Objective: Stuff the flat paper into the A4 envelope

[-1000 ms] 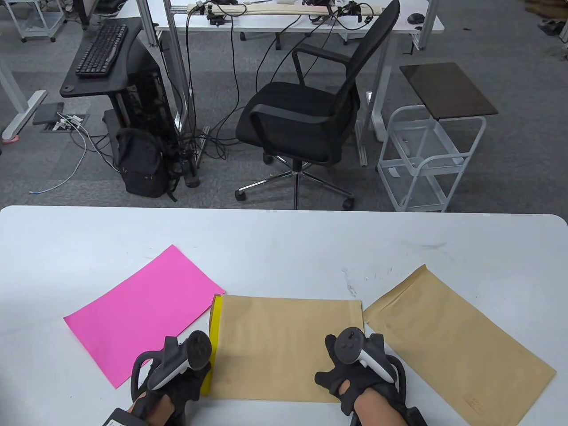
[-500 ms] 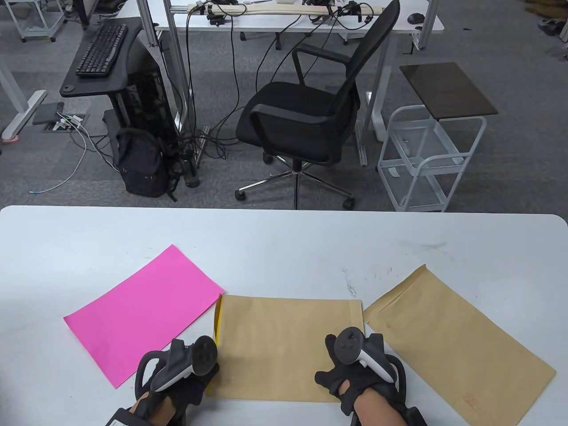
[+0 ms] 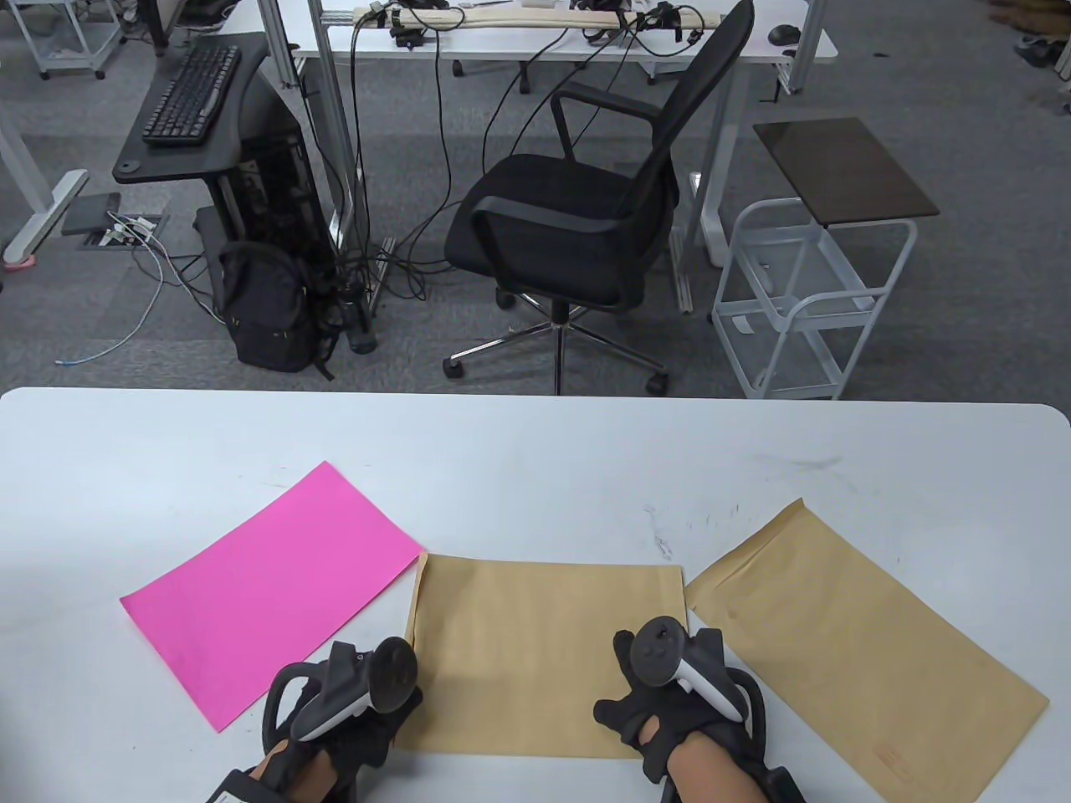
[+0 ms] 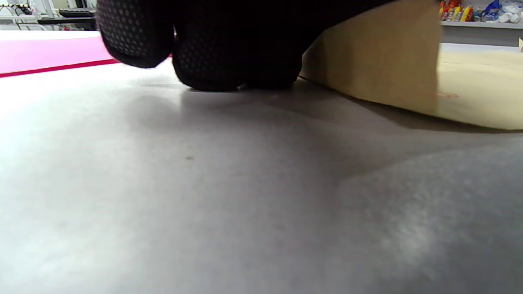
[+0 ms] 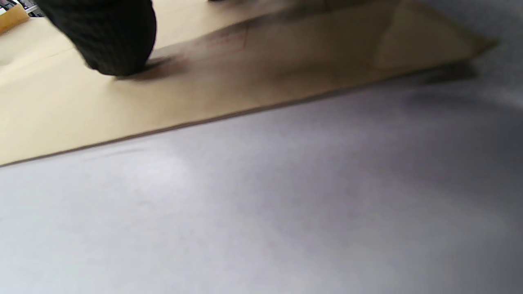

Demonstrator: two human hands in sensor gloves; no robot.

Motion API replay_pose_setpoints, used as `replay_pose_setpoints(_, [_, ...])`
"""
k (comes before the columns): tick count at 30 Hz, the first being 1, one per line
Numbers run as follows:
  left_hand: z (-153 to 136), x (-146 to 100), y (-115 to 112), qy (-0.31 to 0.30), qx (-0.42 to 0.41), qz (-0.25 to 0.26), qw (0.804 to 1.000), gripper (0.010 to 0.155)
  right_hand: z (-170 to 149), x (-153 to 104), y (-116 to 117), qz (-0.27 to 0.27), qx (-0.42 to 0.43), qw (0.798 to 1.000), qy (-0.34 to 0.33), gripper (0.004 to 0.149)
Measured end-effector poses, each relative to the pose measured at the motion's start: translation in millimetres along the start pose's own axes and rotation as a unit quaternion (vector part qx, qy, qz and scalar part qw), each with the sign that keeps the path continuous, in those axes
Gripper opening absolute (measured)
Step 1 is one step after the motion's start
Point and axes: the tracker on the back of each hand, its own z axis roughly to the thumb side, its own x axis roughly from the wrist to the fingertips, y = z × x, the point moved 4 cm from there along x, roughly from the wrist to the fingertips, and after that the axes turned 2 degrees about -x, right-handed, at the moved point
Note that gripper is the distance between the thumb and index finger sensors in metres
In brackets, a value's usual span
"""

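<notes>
Both hands are sitting by the near edge of the table (image 3: 535,435): your left hand (image 3: 351,711) is pressing curled fingertips (image 4: 229,61) at the envelope (image 3: 544,652) mouth, your right hand (image 3: 678,694) is pinning it flat. I'm guessing the paper's fully inside, but it's hidden. Can't tell whether the left is gripping anything; keep that edge flat.

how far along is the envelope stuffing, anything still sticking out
Done: no paper shows at the left end of the middle brown paper envelope. In hand: the left hand sits at its left corner, and the right hand rests on its right part. Left: the pink paper sheet and the second brown envelope lie untouched.
</notes>
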Motion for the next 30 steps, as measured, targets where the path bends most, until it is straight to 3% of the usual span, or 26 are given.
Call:
replay_pose_setpoints(14, [0, -1, 6, 0.012, -0.007, -0.001, 1.000, 0.061, 0, 0, 0, 0.002, -0.003, 1.000, 0.003, 0.082])
replay_pose_setpoints(16, [-6, -1, 11, 0.037, -0.028, 0.000, 0.999, 0.068, 0, -1, 0, 0.001, -0.003, 1.000, 0.004, 0.082])
replay_pose_setpoints(18, [-17, -4, 9, 0.112, -0.071, -0.038, 0.990, 0.072, 0, -1, 0, 0.002, -0.002, 1.000, 0.005, 0.082])
replay_pose_setpoints(20, [-22, -7, 9, 0.137, -0.094, -0.050, 0.985, 0.074, 0, -1, 0, 0.003, -0.002, 1.000, 0.006, 0.082])
replay_pose_setpoints(26, [-20, -7, 5, 0.158, -0.101, -0.049, 0.981, 0.071, 0, -1, 0, 0.003, -0.002, 1.000, 0.005, 0.082])
replay_pose_setpoints(30, [-14, -2, 2, 0.137, -0.075, -0.039, 0.987, 0.055, 0, 0, -1, 0.005, 0.005, 1.000, 0.003, 0.081])
